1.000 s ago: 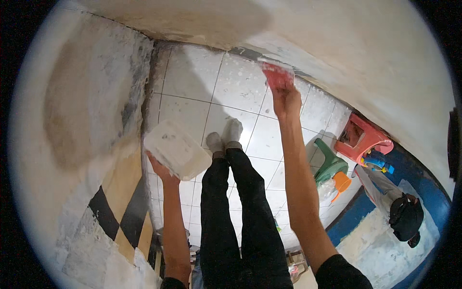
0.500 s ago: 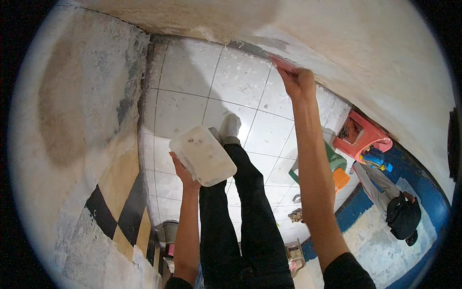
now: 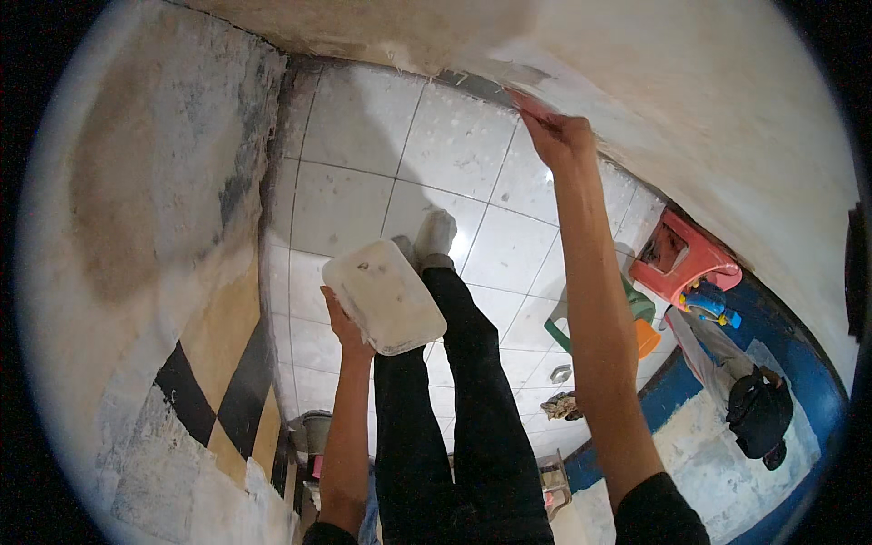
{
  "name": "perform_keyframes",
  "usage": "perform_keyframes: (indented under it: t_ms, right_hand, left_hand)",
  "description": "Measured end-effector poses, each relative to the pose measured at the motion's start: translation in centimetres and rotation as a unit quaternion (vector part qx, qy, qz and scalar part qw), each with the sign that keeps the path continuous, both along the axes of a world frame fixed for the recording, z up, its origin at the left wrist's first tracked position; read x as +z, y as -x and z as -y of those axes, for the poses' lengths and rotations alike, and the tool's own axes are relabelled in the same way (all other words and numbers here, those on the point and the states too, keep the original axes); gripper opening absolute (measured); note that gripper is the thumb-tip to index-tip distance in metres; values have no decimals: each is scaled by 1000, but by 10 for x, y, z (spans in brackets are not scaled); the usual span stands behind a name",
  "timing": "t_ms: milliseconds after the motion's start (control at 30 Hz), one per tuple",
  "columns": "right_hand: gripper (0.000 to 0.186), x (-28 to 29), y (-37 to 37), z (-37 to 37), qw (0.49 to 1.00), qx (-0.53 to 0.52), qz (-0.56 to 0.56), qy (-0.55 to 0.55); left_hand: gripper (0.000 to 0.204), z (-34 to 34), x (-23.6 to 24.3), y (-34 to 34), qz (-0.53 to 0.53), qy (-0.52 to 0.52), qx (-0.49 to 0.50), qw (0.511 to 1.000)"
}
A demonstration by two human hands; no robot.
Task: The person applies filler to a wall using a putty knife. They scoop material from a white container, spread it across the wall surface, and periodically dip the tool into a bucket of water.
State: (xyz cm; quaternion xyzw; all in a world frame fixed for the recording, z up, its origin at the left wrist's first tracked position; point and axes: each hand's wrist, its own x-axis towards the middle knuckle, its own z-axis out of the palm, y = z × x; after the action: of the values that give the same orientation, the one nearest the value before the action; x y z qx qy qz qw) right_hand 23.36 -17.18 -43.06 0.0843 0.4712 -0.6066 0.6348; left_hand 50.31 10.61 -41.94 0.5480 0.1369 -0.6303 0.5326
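Left grip (image 3: pixel 349 325): closed around the left side of one whitish rectangular tub (image 3: pixel 387 298), which extends rightward from it. Right grip (image 3: pixel 563 141): closed around one red scraper (image 3: pixel 530 103), projecting ahead of it, beside the wall (image 3: pixel 654 82).

Tub (image 3: pixel 386 295): whitish plastic, matt, surface smeared. Scraper (image 3: pixel 532 104): red, plastic in appearance; finish too small to tell. Floor (image 3: pixel 341 209): smooth glazed tile, glossy where lit, spotted and soiled elsewhere. Left wall (image 3: pixel 182 173): rough, matt, patchy plaster. Right wall (image 3: pixel 663 73): smoother, matt, plaster-like. Stool (image 3: pixel 719 273): moulded red plastic, smooth. Socks (image 3: pixel 439 233): grey cloth, matt. Trousers (image 3: pixel 468 336): black cloth, matt.
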Motion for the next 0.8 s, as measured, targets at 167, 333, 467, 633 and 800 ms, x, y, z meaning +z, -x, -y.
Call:
perform_keyframes:
  t_ms: [167, 333, 467, 633, 800]
  right_hand:
    - [38, 18, 8, 37, 982, -79, 173, 5]
    - [38, 71, -35, -25, 982, -112, 149, -26]
    - [38, -21, 16, -10, 983, -79, 167, -21]
    - [39, -9, 24, 28, 993, -80, 79, 33]
    - [36, 42, -13, -29, 996, -6, 31, 79]
  left_hand:
    - [66, -9, -5, -1, 1, -9, 3, 1000]
    - [65, -18, -7, -5, 16, 11, -3, 1000]
    - [64, -7, -6, 11, 1, -17, 9, 1000]
    - [64, -11, -12, -1, -9, 9, 8, 1000]
    - [64, -10, -4, -4, 13, -29, 5, 999]
